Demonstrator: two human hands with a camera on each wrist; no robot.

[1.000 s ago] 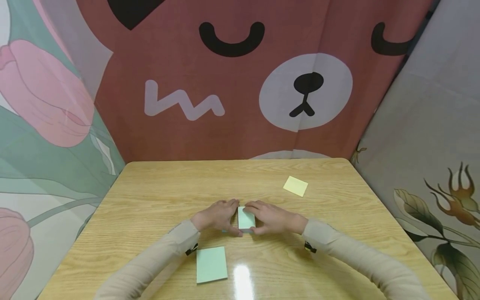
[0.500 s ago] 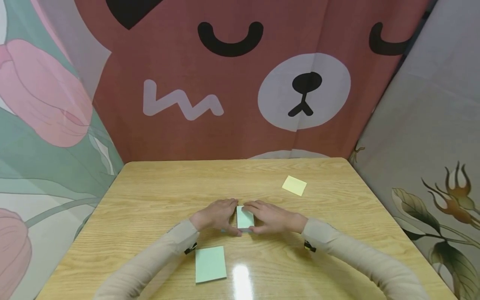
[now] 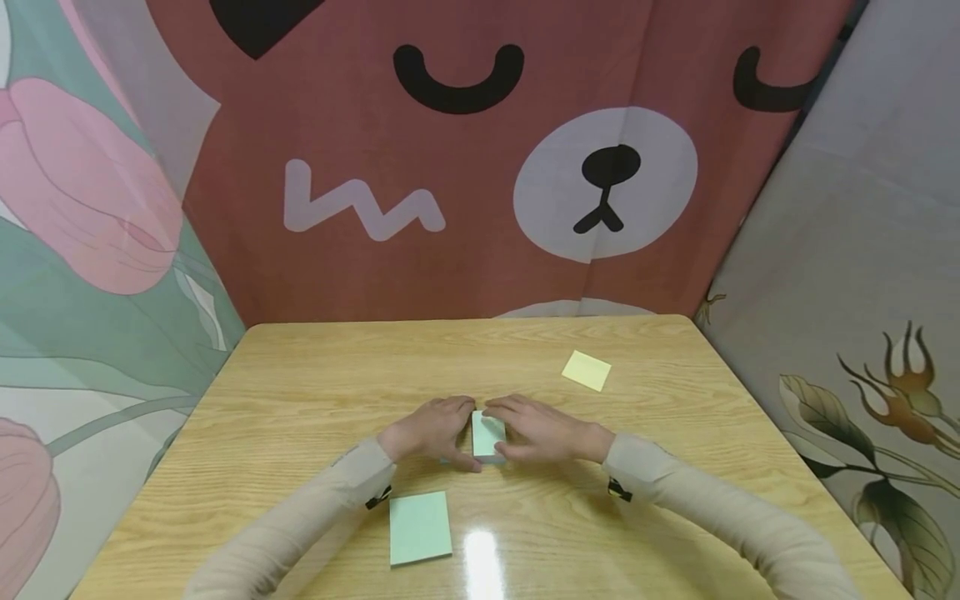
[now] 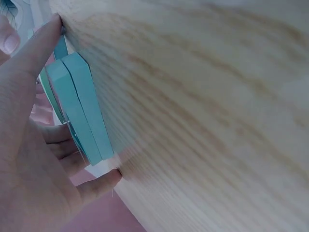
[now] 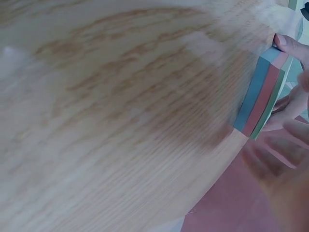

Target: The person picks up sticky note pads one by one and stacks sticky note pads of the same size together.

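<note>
A short stack of sticky-note pads stands mid-table, its pale green pad point(image 3: 489, 427) on top. In the right wrist view, a pink pad point(image 5: 264, 96) and a blue layer point(image 5: 252, 96) show beneath it. My left hand point(image 3: 432, 430) curves round blue sticky-note pads point(image 4: 79, 104); its thumb and little finger reach down to the tabletop at their ends. Much of the blue is hidden under that hand in the head view. My right hand point(image 3: 545, 430) is at the stack's right side, fingers loosely spread over its edge and blurred in the right wrist view.
A larger pale green pad point(image 3: 420, 528) lies near the front, beside the left sleeve. Farther back on the right is a yellow note point(image 3: 587, 371). The wooden table point(image 3: 322, 358) meets a brown bear-print cloth point(image 3: 480, 275) at its back edge.
The right thumb and fingers shift slightly along the green-topped stack. The left hand stays in place. The whole head view drifts a little to the left.
</note>
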